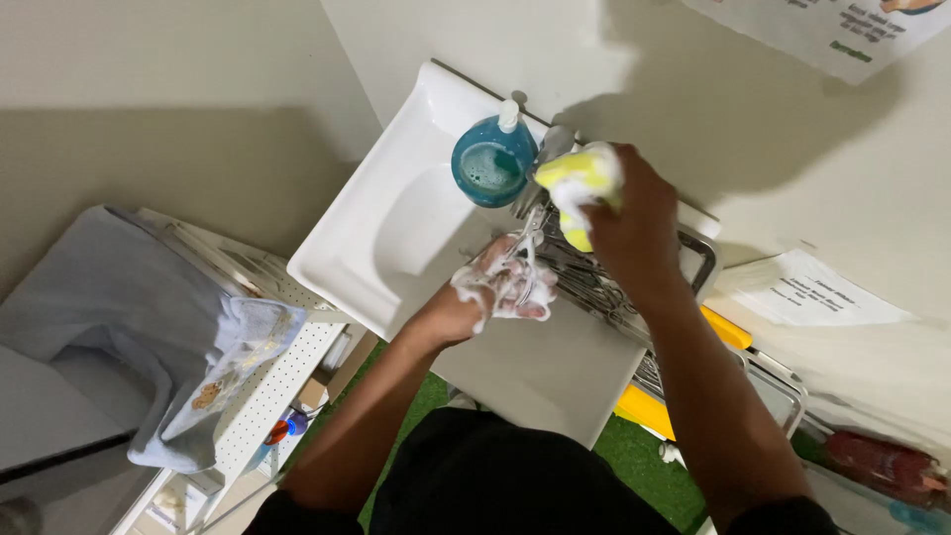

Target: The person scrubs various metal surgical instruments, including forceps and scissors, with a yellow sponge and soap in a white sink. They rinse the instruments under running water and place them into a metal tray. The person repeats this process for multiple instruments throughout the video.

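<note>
Leftmost, a pale blue cloth [129, 327] lies draped over a white perforated rack [272, 381], one corner of it patterned and hanging toward the floor. Just right of that stands the white sink [381, 213], its basin tilted across the view, with a round blue soap bottle [493, 163] topped by a white pump sitting on the rim at the back. Over the right part of the basin, the left hand [500, 287] is covered in suds and closed around a thin metal instrument [525, 253], whose shiny handles stick up out of the foam toward the other hand. Above and slightly right, the right hand [629, 223] is curled tight on a yellow sponge [580, 188], lathered white along its top, held just beside the upper end of the instrument; whether the two touch is hard to tell. Beneath both hands a metal tray [609, 292] at the sink's right edge holds more steel instruments in a heap. Farther right, a sheet of paper [812, 292] rests on the white counter.
</note>
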